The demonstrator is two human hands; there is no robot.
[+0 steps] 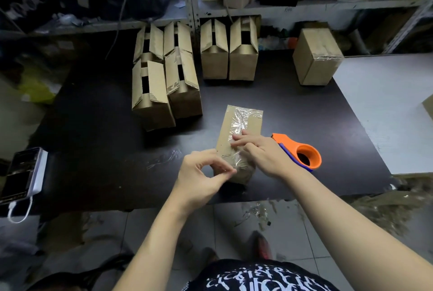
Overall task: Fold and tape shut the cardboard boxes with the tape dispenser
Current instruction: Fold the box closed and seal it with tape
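Dark worktop (93, 126) before cluttered shelves (304, 5), tiled floor (234, 220) below | cardboard box (226, 131) lay near front edge, clear tape (242, 117) along its top | right grip (260, 155) spread flat, pressing the tape | left grip (201, 173) apparently pinched tape at box's near end | tape dispenser (302, 155) just right of box | open boxes (178, 68) lined far edge | phone (23, 173) at left edge

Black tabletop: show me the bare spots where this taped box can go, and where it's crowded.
Bare: between the sealed box, the tape dispenser and the white surface; also front-left, save some tape scraps, between the phone and the left hand pinching the taped box. Crowded: the back, where six open boxes stand close together.
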